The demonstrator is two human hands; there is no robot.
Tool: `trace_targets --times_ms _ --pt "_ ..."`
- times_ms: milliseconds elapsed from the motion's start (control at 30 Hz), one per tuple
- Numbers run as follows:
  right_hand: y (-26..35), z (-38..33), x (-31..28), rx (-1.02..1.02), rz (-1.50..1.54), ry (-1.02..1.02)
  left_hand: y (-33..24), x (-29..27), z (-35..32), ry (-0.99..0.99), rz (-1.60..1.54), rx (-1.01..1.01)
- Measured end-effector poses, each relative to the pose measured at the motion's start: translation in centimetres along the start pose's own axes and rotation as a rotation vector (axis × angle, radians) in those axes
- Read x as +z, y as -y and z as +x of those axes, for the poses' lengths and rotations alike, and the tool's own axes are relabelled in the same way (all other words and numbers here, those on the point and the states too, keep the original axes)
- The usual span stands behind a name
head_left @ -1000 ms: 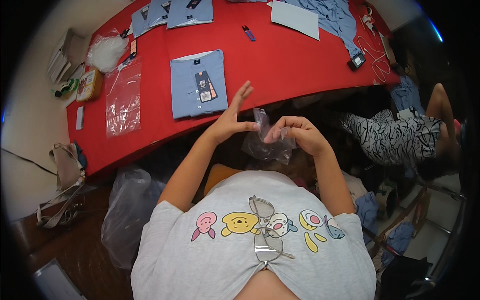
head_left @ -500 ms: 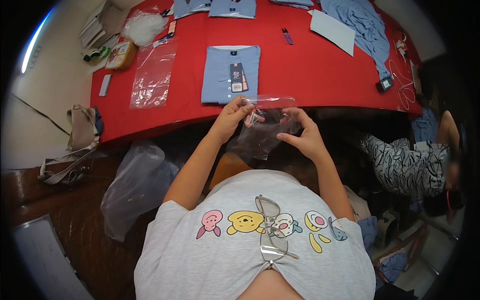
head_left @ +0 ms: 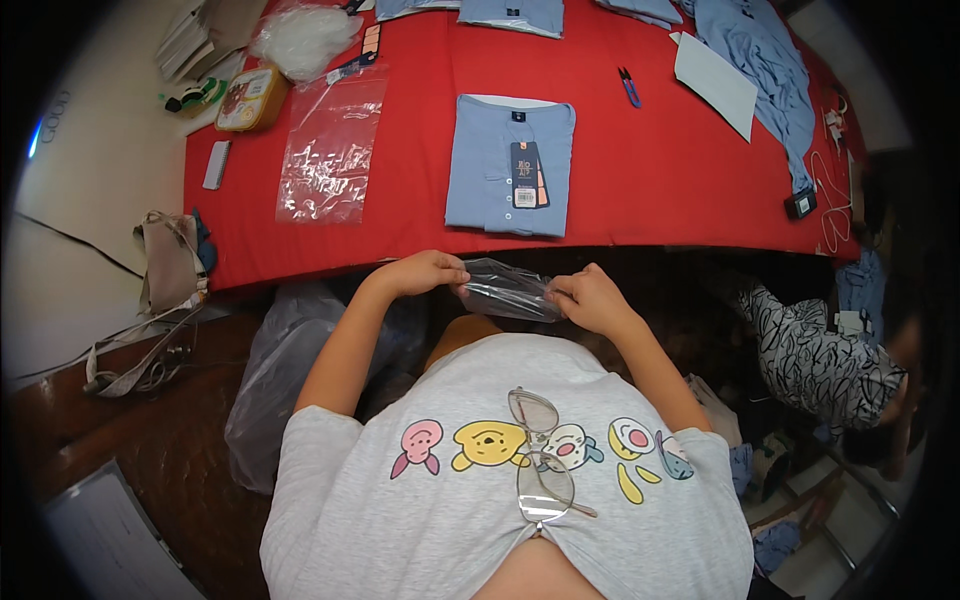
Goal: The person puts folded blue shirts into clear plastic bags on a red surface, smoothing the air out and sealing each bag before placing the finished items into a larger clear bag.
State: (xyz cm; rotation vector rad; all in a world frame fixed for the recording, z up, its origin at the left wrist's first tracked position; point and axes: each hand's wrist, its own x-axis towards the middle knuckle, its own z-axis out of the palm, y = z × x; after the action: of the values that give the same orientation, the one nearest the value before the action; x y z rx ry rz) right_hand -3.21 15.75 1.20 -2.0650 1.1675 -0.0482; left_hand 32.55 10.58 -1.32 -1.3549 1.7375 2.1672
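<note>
Between my two hands a clear plastic bag (head_left: 508, 290) is stretched, just off the near edge of the red table. My left hand (head_left: 428, 272) pinches its left end, and my right hand (head_left: 590, 299) grips the right end. Just beyond them, a folded blue shirt (head_left: 483, 165) lies on the table, with a dark hang tag (head_left: 525, 175) on its front and small white buttons down the middle. To its left, another clear plastic bag (head_left: 328, 150) lies flat.
Blue-handled thread snips (head_left: 629, 88), a white sheet (head_left: 716, 86) and a rumpled blue garment (head_left: 762, 75) lie at the right. Farther left are a yellow tub (head_left: 251, 99) and a white plastic bundle (head_left: 305, 42). A person in patterned clothing (head_left: 825, 360) is at the right.
Both hands have drawn back toward my body with the bag. My right hand, spread at the bag's opening before, has closed on its right end, and the bag is now pulled taut sideways.
</note>
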Motion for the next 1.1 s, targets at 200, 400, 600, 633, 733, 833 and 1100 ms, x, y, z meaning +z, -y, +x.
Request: trace_targets --times_ms 200,400,600,633,733,833,1100 --pt "1.6 2.9 0.9 0.185 0.160 -0.180 -7.5 -7.3 5.7 -0.325 0.128 0.242" --pt "1.1 3.5 1.3 0.209 0.136 -0.250 -10.3 -14.3 18.3 -0.931 0.913 0.517" --pt "0.6 1.0 1.9 0.323 0.349 -0.236 -10.2 -12.9 18.1 -0.782 0.748 0.370" --pt "0.4 0.7 2.3 0.334 0.411 -0.230 -9.3 -12.1 17.7 -0.785 0.724 0.372" --pt "0.0 -0.3 3.3 0.334 0.529 -0.179 -7.7 -9.9 16.4 -0.779 0.659 0.363" --pt "-0.8 -0.7 3.4 0.262 0.528 -0.104 -7.6 -7.2 14.4 -0.939 0.799 0.501" --pt "-1.7 -1.8 0.1 0.197 0.812 -0.070 -6.6 7.4 3.0 0.022 0.130 0.287"
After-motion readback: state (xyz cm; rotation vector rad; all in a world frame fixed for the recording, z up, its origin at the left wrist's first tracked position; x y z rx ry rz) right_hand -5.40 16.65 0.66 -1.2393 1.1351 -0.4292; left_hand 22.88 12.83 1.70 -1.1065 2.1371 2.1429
